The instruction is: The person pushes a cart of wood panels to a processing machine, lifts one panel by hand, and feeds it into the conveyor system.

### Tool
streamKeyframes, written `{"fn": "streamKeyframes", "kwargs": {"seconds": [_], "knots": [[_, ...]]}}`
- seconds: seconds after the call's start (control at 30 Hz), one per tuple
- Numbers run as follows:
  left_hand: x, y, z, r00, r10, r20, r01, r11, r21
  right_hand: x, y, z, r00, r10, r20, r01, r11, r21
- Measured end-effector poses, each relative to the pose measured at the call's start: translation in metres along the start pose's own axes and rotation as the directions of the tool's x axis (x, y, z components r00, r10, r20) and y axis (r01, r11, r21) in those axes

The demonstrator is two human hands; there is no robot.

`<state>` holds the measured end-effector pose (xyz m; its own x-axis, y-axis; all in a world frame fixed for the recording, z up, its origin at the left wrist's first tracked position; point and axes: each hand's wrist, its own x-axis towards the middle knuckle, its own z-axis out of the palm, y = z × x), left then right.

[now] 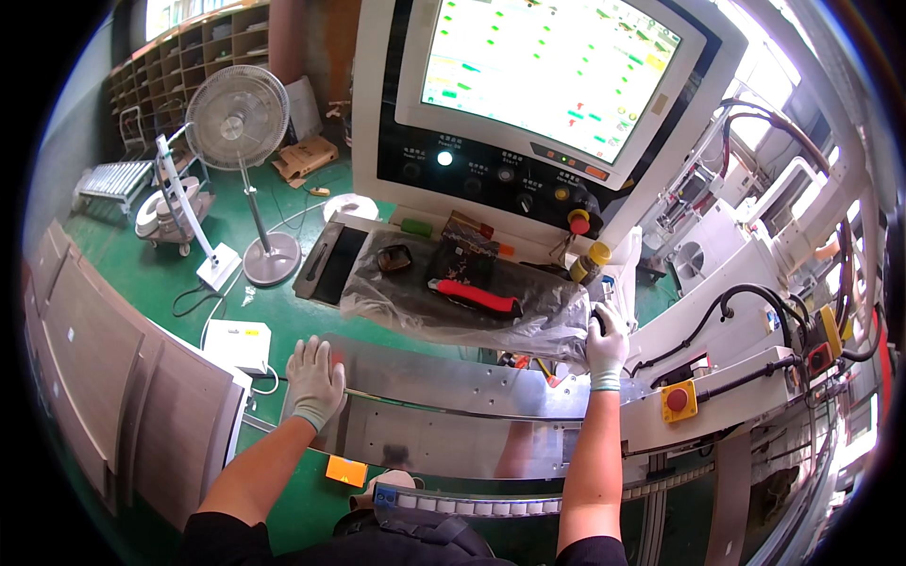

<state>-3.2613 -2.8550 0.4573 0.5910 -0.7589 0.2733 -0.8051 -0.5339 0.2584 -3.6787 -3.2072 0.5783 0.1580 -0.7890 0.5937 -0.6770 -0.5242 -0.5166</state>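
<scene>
My left hand (316,382), in a pale glove, lies with fingers stretched out on the left end of a long bare-metal beam (444,373). My right hand (606,347), gloved too, is at the right corner of a shelf wrapped in clear plastic film (396,307). Its fingers are curled round a small dark thing that I cannot make out. On the shelf lie a red-handled tool (477,296), a dark printed packet (462,247), a small dark square object (394,258), a green cylinder (416,227) and a yellow-topped container (591,262).
Above the shelf stands a control panel with a lit screen (552,71) and a red knob (578,223). A yellow box with a red button (677,400) sits on the right arm. A standing fan (236,118), a white box (238,345) and stacked boards (94,354) are leftward.
</scene>
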Motion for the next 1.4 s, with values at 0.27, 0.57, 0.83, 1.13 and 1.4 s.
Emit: {"fn": "streamKeyframes", "kwargs": {"seconds": [0.27,0.57,0.83,1.13,1.4], "knots": [[-0.001,-0.005,0.007,0.999,0.014,-0.036,-0.014,1.0,0.013,0.0,-0.002,0.0,1.0,0.027,0.005,-0.027,1.0,0.008],[0.0,-0.004,0.006,0.998,0.024,-0.057,-0.024,1.0,0.001,-0.001,0.001,0.002,0.999,0.039,0.003,-0.039,0.999,-0.006],[0.0,-0.004,0.006,0.996,0.044,-0.073,-0.045,0.999,-0.009,-0.001,0.004,0.005,1.0,0.019,-0.014,-0.018,1.0,0.008],[0.001,-0.005,0.006,0.999,0.019,-0.035,-0.019,1.0,0.007,0.0,-0.003,0.005,1.0,0.0,-0.025,-0.001,0.999,-0.032],[0.008,-0.011,0.024,0.998,0.06,-0.017,-0.06,0.997,0.046,-0.003,0.006,0.0,0.997,0.019,-0.076,-0.022,0.999,-0.042]]}}
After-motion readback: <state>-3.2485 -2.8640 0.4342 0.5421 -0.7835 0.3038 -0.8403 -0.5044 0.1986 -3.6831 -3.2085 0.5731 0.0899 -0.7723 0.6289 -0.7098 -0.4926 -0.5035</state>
